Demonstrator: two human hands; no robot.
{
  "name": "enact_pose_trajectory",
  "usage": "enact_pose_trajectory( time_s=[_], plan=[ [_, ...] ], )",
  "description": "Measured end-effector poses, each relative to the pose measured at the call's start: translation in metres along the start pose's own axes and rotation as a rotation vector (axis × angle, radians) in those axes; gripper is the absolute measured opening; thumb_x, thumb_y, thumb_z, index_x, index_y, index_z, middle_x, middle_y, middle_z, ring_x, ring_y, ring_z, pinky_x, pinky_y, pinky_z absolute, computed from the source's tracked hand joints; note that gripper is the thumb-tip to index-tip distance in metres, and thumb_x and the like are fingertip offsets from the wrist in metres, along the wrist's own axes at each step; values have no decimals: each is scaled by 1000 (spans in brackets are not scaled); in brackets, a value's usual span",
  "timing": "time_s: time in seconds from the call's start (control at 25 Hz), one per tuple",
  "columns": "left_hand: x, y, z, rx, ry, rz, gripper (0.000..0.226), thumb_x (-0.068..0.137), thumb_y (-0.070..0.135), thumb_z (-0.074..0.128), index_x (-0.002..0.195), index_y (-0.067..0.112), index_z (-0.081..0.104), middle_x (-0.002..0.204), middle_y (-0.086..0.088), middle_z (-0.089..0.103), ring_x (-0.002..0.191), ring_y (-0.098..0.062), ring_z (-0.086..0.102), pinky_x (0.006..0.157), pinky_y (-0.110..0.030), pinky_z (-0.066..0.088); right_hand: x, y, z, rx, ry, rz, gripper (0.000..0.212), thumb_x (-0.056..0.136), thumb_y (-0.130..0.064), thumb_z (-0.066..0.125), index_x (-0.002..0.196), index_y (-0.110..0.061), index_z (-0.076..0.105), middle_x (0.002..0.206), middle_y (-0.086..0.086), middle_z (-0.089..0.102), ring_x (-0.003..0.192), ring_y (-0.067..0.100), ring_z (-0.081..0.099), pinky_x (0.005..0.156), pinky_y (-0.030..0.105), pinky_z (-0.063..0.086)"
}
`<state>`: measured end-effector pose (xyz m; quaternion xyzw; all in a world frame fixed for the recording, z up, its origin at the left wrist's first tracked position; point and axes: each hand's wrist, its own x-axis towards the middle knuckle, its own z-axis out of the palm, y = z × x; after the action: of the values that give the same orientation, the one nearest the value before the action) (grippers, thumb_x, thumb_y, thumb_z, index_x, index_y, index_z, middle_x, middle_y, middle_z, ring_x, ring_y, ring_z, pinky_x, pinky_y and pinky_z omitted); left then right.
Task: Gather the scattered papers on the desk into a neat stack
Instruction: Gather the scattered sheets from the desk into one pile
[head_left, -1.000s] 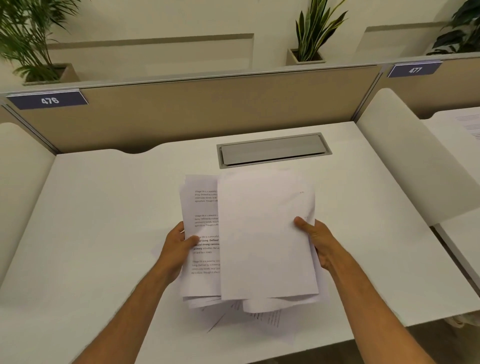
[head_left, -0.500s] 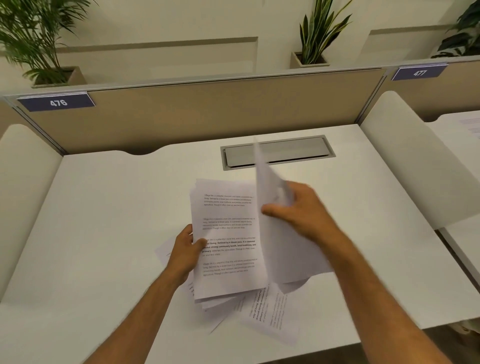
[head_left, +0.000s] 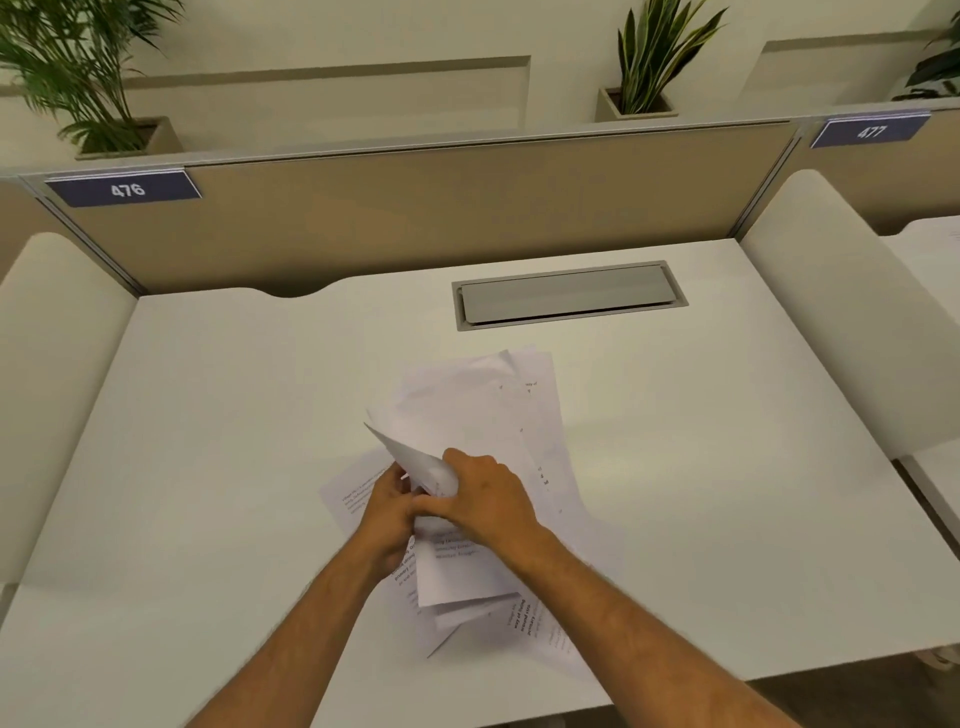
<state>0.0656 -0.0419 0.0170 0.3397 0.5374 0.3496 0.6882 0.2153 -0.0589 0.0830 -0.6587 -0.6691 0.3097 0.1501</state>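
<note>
- White papers (head_left: 467, 410) lie in a loose, uneven pile near the middle of the table (head_left: 208, 415), toward its front edge, with corners sticking out at several angles.
- Some sheets show blocks of small black print, a few lines in bold; the top sheets at the far end look mostly blank.
- One sheet is lifted and curled up at the left side of the pile, its pointed corner standing above the rest.
- Left hand (head_left: 387, 512) sits at the pile's left edge, its fingers closed on the sheets there.
- Right hand (head_left: 485, 501) lies over the middle of the pile, touching the left hand, its fingers curled onto the lifted sheet.
- Another printed sheet pokes out flat on the table to the left of the hands, and more fan out beneath the right forearm.
- Behind the pile, a grey cable hatch (head_left: 569, 293) is set into the table, well apart from the papers.
</note>
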Motion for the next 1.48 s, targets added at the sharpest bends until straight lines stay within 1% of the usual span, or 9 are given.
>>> enact_pose_trajectory(
  time_s=[0.2, 0.4, 0.56, 0.68, 0.88, 1.04, 1.24, 1.36, 1.48],
  plan=[
    [0, 3, -3, 23, -6, -2, 27, 82, 34, 82, 104, 19, 78, 102, -19, 80, 91, -39, 79, 68, -44, 64, 4, 7, -25, 257, -69, 11, 31, 99, -46, 49, 76, -26, 46, 73, -4, 56, 65, 16, 53, 59, 35, 43],
    [0, 12, -15, 109, 17, 34, 32, 74, 36, 85, 103, 25, 80, 104, -10, 82, 95, -33, 79, 78, -52, 65, 10, 37, -110, 602, 144, 22, 3, 94, -13, 64, 95, -13, 67, 93, 3, 71, 81, 17, 64, 73, 35, 51],
    [-2, 17, -21, 98, 22, 45, 39, 68, 39, 87, 104, 24, 81, 104, -10, 82, 95, -31, 79, 71, -42, 65, 5, 85, -163, 1107, 38, 20, 31, 89, -23, 73, 120, -20, 69, 117, 13, 75, 101, 35, 74, 76, 44, 61],
    [-3, 21, -20, 75, 22, 35, 39, 66, 37, 87, 102, 23, 81, 104, -11, 82, 94, -32, 79, 69, -40, 64, 5, 111, -155, 1291, 14, 78, 39, 89, -21, 72, 127, -16, 66, 125, 16, 71, 102, 32, 73, 77, 41, 61],
    [-2, 23, -18, 48, -37, 9, 22, 90, 19, 76, 112, 17, 78, 111, -14, 80, 99, -35, 78, 71, -41, 64, 4, 133, -95, 1052, 147, 419, 16, 91, -7, 68, 107, -4, 68, 111, 20, 75, 91, 34, 75, 73, 45, 63],
    [-5, 21, -13, 36, -46, -33, 20, 92, 21, 71, 110, 15, 78, 110, -17, 80, 96, -37, 78, 70, -43, 63, 4, 130, -66, 939, 216, 492, 9, 88, -14, 74, 88, -11, 65, 101, 18, 77, 82, 30, 73, 77, 49, 61],
    [-8, 23, 0, 101, -80, -101, 27, 89, 37, 74, 110, 22, 79, 112, -13, 80, 99, -31, 79, 73, -41, 64, 1, 125, -45, 1147, 13, 500, 36, 92, -14, 72, 126, -16, 57, 121, 8, 73, 103, 29, 74, 84, 49, 61],
    [-7, 21, 3, -55, 102, -167, 45, 102, 56, 48, 108, 24, 80, 108, -6, 82, 94, -25, 80, 76, -41, 62, -2, 123, -44, 1035, 43, 421, 34, 94, -7, 67, 125, -20, 63, 122, 5, 74, 102, 24, 74, 86, 48, 61],
    [-8, 26, 6, 18, 68, -10, 28, 109, 30, 46, 124, 31, 69, 124, 0, 77, 109, -22, 76, 89, -45, 61, -2, 117, -56, 925, 128, 348, 34, 93, -8, 66, 124, -23, 62, 120, 1, 74, 98, 19, 75, 83, 45, 63]
  ],
)
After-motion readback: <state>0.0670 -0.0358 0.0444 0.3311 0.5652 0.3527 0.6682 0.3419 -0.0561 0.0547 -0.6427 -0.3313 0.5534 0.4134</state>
